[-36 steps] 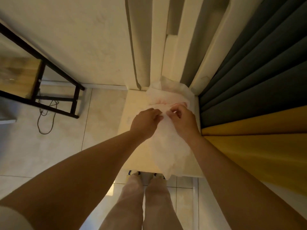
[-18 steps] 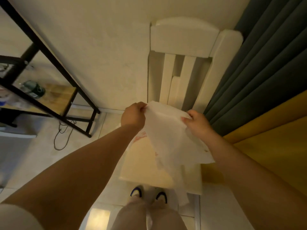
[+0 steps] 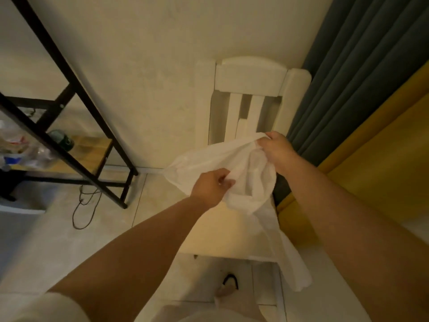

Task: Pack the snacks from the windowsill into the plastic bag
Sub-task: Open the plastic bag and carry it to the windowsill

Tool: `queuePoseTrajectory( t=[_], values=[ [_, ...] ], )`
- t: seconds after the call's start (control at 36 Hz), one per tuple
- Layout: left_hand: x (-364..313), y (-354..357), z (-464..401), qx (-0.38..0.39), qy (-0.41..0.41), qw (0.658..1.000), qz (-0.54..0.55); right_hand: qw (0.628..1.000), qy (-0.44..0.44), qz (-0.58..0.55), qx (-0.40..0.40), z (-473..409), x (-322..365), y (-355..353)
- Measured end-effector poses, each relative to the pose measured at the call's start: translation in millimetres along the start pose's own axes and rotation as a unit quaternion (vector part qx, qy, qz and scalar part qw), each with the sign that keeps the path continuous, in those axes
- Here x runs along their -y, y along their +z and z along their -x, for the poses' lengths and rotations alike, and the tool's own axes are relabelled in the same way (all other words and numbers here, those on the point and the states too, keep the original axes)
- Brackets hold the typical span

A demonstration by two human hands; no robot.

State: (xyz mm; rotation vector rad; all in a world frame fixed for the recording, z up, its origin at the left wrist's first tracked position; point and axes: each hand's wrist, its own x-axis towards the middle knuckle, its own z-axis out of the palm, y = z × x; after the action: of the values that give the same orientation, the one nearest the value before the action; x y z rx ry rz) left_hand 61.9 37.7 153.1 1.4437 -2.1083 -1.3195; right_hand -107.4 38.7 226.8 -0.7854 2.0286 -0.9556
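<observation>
A thin white plastic bag (image 3: 246,180) hangs in the air above a white chair's seat, its mouth pulled apart. My left hand (image 3: 212,187) pinches the near edge of the mouth. My right hand (image 3: 277,149) grips the far edge, higher up and close to the chair back. The bag's lower end (image 3: 294,263) trails down past the seat's right front corner. No snacks and no windowsill are in view.
The white wooden chair (image 3: 253,75) stands against the wall. Grey curtain (image 3: 362,73) and yellow fabric (image 3: 380,159) hang at the right. A black metal shelf rack (image 3: 69,82) with a bottle and wrapped items stands at the left, a cable (image 3: 83,205) on the tiled floor.
The bag was lifted off the chair seat and its mouth spread wider. My hands moved apart, the right one up toward the chair back. The view tilted upward.
</observation>
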Motion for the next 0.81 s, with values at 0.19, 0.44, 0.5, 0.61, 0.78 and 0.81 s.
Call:
queuePoseTrajectory(
  t=[0.19,0.44,0.5,0.61,0.78,0.81],
  values=[
    [2.9,-39.4,36.9,0.010,0.034,0.995,0.094,0.970,-0.040,0.209,-0.121,81.3,-30.8,-5.9],
    [-11.1,-44.1,112.4,0.060,0.133,0.987,-0.064,0.965,-0.117,0.225,-0.070,193.3,-55.3,17.3],
    [-15.4,-42.2,128.7,0.073,0.143,0.986,-0.048,0.955,-0.112,0.275,-0.016,218.5,-50.8,23.1],
    [-20.8,-38.2,166.7,0.110,0.146,0.982,0.048,0.946,-0.076,0.314,0.014,260.4,-52.5,29.3],
    [-0.7,-33.9,225.4,0.151,0.209,0.966,0.010,0.976,-0.103,0.185,-0.055,309.9,-71.3,19.2],
    [7.2,-30.5,232.7,0.154,0.202,0.967,-0.024,0.986,-0.090,0.130,-0.056,319.3,-74.4,16.9]
  ],
)
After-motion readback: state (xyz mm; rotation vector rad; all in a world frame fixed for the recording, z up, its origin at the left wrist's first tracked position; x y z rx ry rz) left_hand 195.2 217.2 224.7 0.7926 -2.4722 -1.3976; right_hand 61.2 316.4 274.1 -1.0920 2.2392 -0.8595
